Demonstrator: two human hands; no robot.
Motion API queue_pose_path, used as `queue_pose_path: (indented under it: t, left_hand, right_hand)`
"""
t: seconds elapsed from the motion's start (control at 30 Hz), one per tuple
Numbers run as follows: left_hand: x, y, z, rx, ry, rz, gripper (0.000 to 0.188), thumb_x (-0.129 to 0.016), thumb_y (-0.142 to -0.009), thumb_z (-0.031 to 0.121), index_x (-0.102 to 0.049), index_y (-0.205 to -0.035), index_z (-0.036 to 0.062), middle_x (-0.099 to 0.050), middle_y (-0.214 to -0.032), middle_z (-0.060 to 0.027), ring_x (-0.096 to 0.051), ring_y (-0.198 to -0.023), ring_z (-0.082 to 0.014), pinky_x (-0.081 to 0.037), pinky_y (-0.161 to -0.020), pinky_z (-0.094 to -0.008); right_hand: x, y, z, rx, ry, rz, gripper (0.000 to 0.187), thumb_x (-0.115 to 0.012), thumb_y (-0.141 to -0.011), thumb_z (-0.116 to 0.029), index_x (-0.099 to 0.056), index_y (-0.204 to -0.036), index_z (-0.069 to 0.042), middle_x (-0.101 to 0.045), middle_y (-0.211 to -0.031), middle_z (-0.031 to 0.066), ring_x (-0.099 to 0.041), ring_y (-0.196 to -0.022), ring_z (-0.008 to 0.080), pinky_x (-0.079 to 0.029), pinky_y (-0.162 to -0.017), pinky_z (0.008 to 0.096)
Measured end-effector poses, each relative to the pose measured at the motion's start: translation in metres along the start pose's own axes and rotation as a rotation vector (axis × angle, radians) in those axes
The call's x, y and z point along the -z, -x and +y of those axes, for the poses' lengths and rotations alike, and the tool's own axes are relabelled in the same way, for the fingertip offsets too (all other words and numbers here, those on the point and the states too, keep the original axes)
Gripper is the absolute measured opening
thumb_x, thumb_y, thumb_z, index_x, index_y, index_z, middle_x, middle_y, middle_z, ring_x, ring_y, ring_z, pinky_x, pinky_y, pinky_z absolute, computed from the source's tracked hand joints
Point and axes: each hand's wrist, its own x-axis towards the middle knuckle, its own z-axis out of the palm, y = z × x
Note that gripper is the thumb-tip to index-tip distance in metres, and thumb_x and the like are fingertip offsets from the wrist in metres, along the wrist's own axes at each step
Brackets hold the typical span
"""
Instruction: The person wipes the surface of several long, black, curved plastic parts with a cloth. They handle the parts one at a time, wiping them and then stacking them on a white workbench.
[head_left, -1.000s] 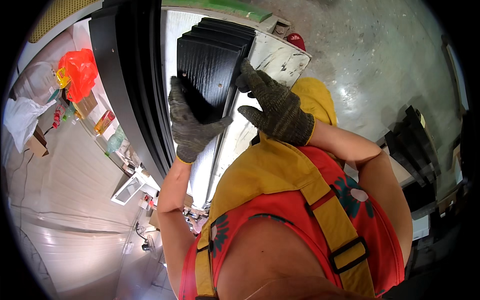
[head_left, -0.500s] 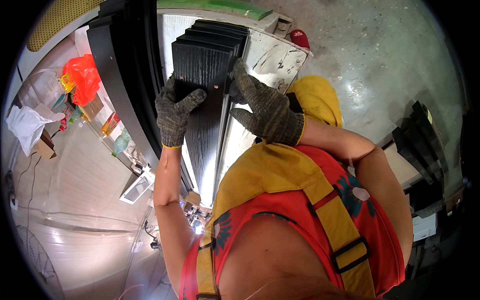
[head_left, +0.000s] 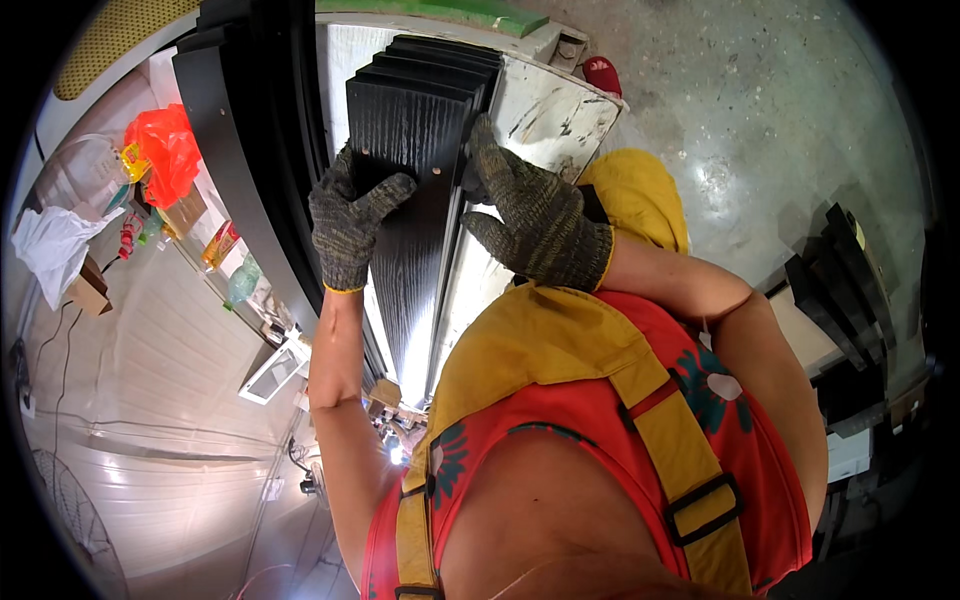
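A stack of long black wood-grain boards lies lengthwise in front of me, its far ends slightly stepped. My left hand, in a grey-green knitted glove, grips the stack's left side, thumb laid across the top board and fingers along the edge. On the opposite side my right hand, gloved alike, holds the right edge. Its forefinger points forward and its thumb stands apart; the lower fingers are partly hidden beside the boards. Small light spots show on the top board's face between my hands.
More tall black boards stand left of the stack. Beneath lies a white, paint-marked surface. A red bag and a white bag lie at far left. Black pieces stand on the concrete floor at right.
Almost nothing differs. The stack and both hands appear shifted very slightly to the right in the picture, with the same hold on the boards.
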Motion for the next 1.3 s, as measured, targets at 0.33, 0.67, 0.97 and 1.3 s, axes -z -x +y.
queue_pose_path:
  t: [0.33, 0.67, 0.97, 1.3]
  left_hand:
    - [0.000, -0.004, 0.005, -0.008, -0.044, -0.004, 0.031, -0.079, -0.079, 0.018, -0.070, -0.101, 0.0001, -0.069, -0.082, -0.0026, -0.060, -0.072, -0.0095, -0.049, -0.068, -0.0260]
    - [0.006, -0.011, -0.003, -0.039, 0.067, -0.093, 0.051, -0.086, -0.073, 0.013, -0.066, -0.118, 0.0012, -0.073, -0.097, -0.0077, -0.067, -0.086, -0.0139, -0.054, -0.081, -0.0291]
    - [0.011, -0.016, -0.008, 0.014, 0.119, -0.175, 0.054, -0.086, -0.072, 0.010, -0.063, -0.120, -0.0003, -0.072, -0.102, -0.0095, -0.067, -0.091, -0.0149, -0.053, -0.084, -0.0296]
    - [0.023, -0.027, -0.025, 0.054, 0.208, -0.177, 0.042, -0.083, -0.075, 0.011, -0.066, -0.111, -0.0001, -0.072, -0.098, -0.0104, -0.067, -0.090, -0.0156, -0.053, -0.083, -0.0297]
  right_hand:
    - [-0.003, -0.004, 0.000, 0.054, 0.080, 0.063, 0.094, -0.071, -0.079, -0.025, -0.019, -0.150, 0.005, -0.061, -0.110, 0.0228, -0.065, -0.089, 0.0374, -0.053, -0.074, 0.0458]
    - [0.010, -0.007, 0.011, 0.023, -0.208, 0.118, 0.080, -0.072, -0.081, -0.020, -0.033, -0.149, -0.005, -0.063, -0.118, 0.0156, -0.068, -0.100, 0.0279, -0.055, -0.081, 0.0394]
    - [0.013, -0.008, 0.001, -0.007, -0.154, 0.134, 0.082, -0.075, -0.082, -0.005, -0.031, -0.151, -0.005, -0.060, -0.116, 0.0144, -0.063, -0.096, 0.0229, -0.055, -0.085, 0.0341]
    - [-0.005, -0.022, -0.002, 0.021, -0.148, 0.090, 0.093, -0.077, -0.080, -0.007, -0.021, -0.155, -0.004, -0.062, -0.108, 0.0135, -0.065, -0.092, 0.0223, -0.057, -0.081, 0.0318]
